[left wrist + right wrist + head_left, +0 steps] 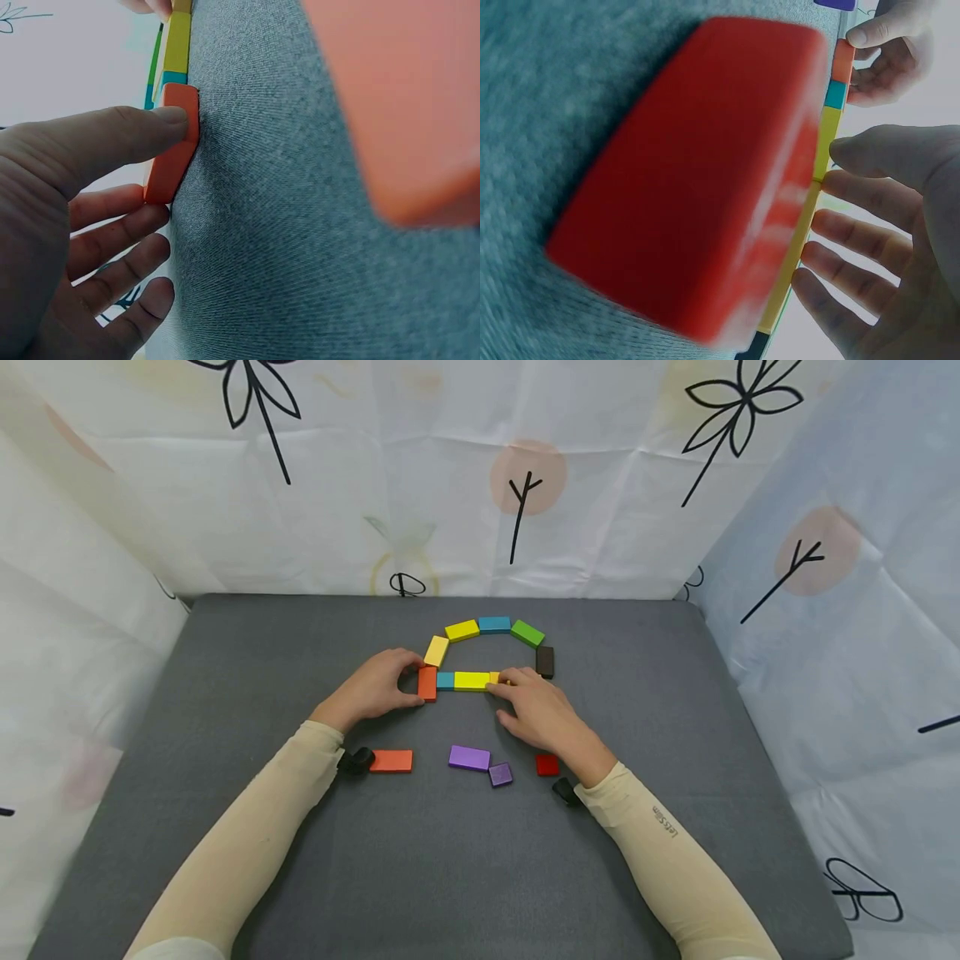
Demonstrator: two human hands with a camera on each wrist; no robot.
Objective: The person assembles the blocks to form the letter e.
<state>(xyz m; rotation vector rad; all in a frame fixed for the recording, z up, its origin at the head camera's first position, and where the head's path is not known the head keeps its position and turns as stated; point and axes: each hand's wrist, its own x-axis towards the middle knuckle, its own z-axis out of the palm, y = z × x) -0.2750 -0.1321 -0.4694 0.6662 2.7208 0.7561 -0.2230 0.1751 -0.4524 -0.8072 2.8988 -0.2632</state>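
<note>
On the grey table, blocks form a closed ring with a straight near side. My left hand [375, 685] pinches an orange block [427, 685] at the row's left end, thumb on its near end. Right of it come a small blue block [446, 682], a yellow block [472, 682] and an amber block [787, 259], mostly covered in the head view by my right hand [542, 706]. The right fingertips touch the row there, fingers spread and fairly straight. Beyond, the arc holds a pale yellow block [437, 651], a blue block [494, 625], a green block [527, 633] and a dark brown block [545, 662].
Nearer to me lie another orange block [392, 762] by the left wrist, a long purple block [468, 757], a small purple block [500, 775] and a red block [547, 766] beside the right wrist. A patterned white curtain [450, 510] borders the table.
</note>
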